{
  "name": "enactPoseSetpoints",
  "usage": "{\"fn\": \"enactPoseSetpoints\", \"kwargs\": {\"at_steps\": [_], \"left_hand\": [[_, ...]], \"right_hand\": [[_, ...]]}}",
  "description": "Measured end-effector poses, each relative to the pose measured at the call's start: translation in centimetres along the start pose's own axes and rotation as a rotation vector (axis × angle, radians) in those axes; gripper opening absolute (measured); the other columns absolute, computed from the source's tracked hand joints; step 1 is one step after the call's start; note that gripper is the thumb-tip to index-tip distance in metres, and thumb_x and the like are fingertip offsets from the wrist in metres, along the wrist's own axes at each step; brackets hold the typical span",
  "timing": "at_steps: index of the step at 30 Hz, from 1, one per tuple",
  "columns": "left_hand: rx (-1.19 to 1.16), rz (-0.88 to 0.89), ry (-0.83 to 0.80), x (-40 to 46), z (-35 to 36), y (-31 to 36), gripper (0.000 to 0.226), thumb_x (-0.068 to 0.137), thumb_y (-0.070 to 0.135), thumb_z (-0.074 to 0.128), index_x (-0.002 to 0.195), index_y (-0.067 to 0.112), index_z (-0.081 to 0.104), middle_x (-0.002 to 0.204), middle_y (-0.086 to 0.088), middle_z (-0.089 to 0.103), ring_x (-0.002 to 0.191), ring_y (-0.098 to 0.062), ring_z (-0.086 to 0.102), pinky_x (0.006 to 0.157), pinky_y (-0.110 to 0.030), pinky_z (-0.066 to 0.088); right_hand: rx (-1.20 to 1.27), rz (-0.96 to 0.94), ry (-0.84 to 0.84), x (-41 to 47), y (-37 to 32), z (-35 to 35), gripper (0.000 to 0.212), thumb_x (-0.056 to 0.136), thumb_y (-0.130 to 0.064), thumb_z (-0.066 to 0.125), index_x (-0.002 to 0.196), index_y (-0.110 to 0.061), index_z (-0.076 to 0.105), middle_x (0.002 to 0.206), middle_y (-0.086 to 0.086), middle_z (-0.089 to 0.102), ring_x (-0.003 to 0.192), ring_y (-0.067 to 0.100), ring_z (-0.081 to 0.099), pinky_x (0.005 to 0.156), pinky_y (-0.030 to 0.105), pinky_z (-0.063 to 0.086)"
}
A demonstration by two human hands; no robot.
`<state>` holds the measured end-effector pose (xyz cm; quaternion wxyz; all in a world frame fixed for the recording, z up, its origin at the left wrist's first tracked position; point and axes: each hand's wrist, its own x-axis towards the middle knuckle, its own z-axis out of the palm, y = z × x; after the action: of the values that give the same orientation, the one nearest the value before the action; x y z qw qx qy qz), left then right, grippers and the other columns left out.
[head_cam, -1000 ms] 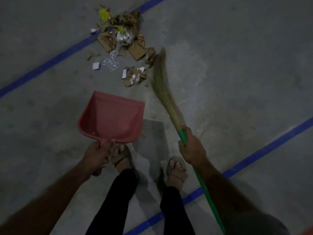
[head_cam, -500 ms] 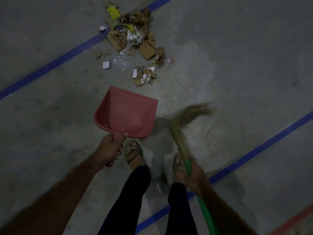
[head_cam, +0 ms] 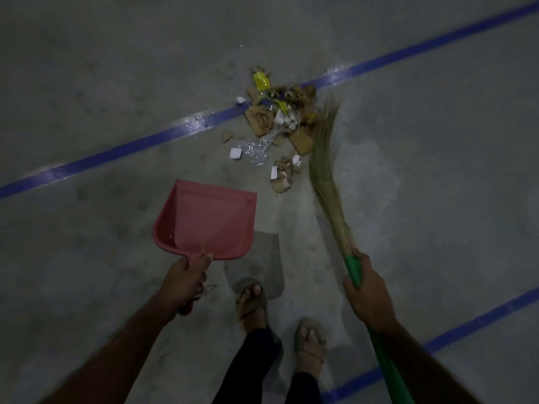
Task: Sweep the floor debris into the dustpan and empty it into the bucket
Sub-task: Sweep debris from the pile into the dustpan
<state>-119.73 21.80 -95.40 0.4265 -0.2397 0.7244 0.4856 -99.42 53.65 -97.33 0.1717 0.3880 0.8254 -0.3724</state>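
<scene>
A pile of debris, cardboard scraps, paper bits, yellow wrappers and clear plastic, lies on the grey floor across a blue line. My left hand grips the handle of a red dustpan, held above the floor short of the pile, its mouth facing the debris. My right hand grips the green handle of a grass broom. The broom's bristles reach along the right side of the pile. No bucket is in view.
Blue tape lines run diagonally across the concrete floor, another at the lower right. My sandalled feet stand just behind the dustpan, whose shadow falls between them.
The broom has swung back out from near my feet to the right edge of the pile. The dustpan stays in my left hand; the view has shifted left, so the pile appears more central.
</scene>
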Motion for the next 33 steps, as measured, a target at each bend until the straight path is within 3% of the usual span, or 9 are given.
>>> {"fn": "enactPoseSetpoints", "kwargs": {"at_steps": [4, 8, 13, 17, 21, 25, 28, 30, 33], "left_hand": [[-0.016, 0.000, 0.003, -0.2, -1.6, 2.2, 0.028, 0.100, 0.025, 0.061, 0.082, 0.014, 0.043, 0.054, 0.001, 0.031, 0.037, -0.009, 0.025, 0.041, -0.016, 0.021], [-0.038, 0.028, 0.013, 1.0, -2.4, 4.5, 0.030, 0.101, 0.023, 0.060, 0.079, 0.015, 0.041, 0.051, 0.002, 0.030, 0.036, -0.008, 0.024, 0.040, -0.015, 0.020], [-0.015, 0.038, 0.034, 3.9, -3.5, 6.5, 0.030, 0.102, 0.024, 0.059, 0.079, 0.014, 0.042, 0.051, 0.001, 0.027, 0.035, -0.009, 0.024, 0.041, -0.016, 0.021], [0.012, 0.020, 0.066, 6.2, -4.2, 8.9, 0.031, 0.101, 0.025, 0.060, 0.078, 0.013, 0.042, 0.051, 0.001, 0.031, 0.036, -0.010, 0.026, 0.040, -0.017, 0.023], [0.039, 0.001, 0.082, 8.5, -3.1, 13.2, 0.035, 0.101, 0.024, 0.060, 0.074, 0.016, 0.039, 0.051, 0.002, 0.030, 0.037, -0.009, 0.026, 0.041, -0.017, 0.022], [0.055, 0.004, 0.105, 11.1, -1.1, 17.9, 0.033, 0.100, 0.025, 0.061, 0.076, 0.016, 0.041, 0.054, -0.001, 0.032, 0.037, -0.009, 0.027, 0.041, -0.016, 0.022], [0.080, 0.008, 0.128, 13.4, -0.2, 20.8, 0.031, 0.099, 0.027, 0.062, 0.077, 0.014, 0.046, 0.057, -0.005, 0.038, 0.036, -0.010, 0.031, 0.041, -0.017, 0.024], [0.091, 0.001, 0.125, 14.4, 0.3, 22.5, 0.031, 0.099, 0.027, 0.063, 0.076, 0.014, 0.048, 0.056, -0.004, 0.039, 0.036, -0.010, 0.031, 0.040, -0.018, 0.025], [0.101, 0.008, 0.097, 15.7, 0.4, 24.6, 0.029, 0.100, 0.025, 0.061, 0.077, 0.013, 0.049, 0.055, -0.003, 0.037, 0.036, -0.008, 0.030, 0.037, -0.017, 0.024]], "right_hand": [[-0.085, -0.029, -0.027, -0.8, -1.1, -1.7, 0.064, 0.096, -0.026, 0.062, 0.151, -0.027, 0.030, 0.119, -0.005, 0.058, 0.094, 0.016, 0.059, 0.080, 0.029, 0.045], [-0.125, -0.141, -0.121, 2.3, -4.3, -0.3, 0.065, 0.096, -0.028, 0.060, 0.153, -0.032, 0.029, 0.124, -0.012, 0.050, 0.107, 0.013, 0.057, 0.089, 0.031, 0.048], [-0.210, -0.228, -0.269, 10.0, -9.6, 3.2, 0.061, 0.096, -0.030, 0.056, 0.150, -0.033, 0.030, 0.116, 0.000, 0.061, 0.100, 0.018, 0.060, 0.077, 0.032, 0.048], [-0.239, -0.188, -0.356, 15.7, -13.3, 4.1, 0.060, 0.091, -0.042, 0.046, 0.148, -0.030, 0.032, 0.114, 0.004, 0.062, 0.092, 0.020, 0.060, 0.072, 0.031, 0.047], [-0.203, -0.093, -0.294, 17.3, -12.0, 1.8, 0.059, 0.094, -0.031, 0.055, 0.148, -0.032, 0.031, 0.101, -0.009, 0.054, 0.080, 0.010, 0.054, 0.067, 0.026, 0.040], [-0.025, -0.037, -0.207, 15.4, -9.3, -2.5, 0.064, 0.089, -0.034, 0.062, 0.146, -0.046, 0.036, 0.116, -0.013, 0.062, 0.096, 0.004, 0.062, 0.085, 0.028, 0.051], [-0.035, -0.041, -0.120, 16.8, -9.6, -5.6, 0.065, 0.088, -0.028, 0.066, 0.140, -0.055, 0.037, 0.122, -0.012, 0.058, 0.105, 0.007, 0.058, 0.092, 0.027, 0.046], [-0.077, -0.044, -0.107, 18.4, -11.4, -7.6, 0.066, 0.091, -0.028, 0.064, 0.143, -0.053, 0.033, 0.116, -0.008, 0.057, 0.101, 0.011, 0.057, 0.087, 0.027, 0.045], [-0.226, -0.099, -0.062, 23.5, -15.6, -9.9, 0.061, 0.095, -0.033, 0.059, 0.149, -0.043, 0.032, 0.098, -0.001, 0.051, 0.080, 0.016, 0.056, 0.064, 0.030, 0.044]]}}
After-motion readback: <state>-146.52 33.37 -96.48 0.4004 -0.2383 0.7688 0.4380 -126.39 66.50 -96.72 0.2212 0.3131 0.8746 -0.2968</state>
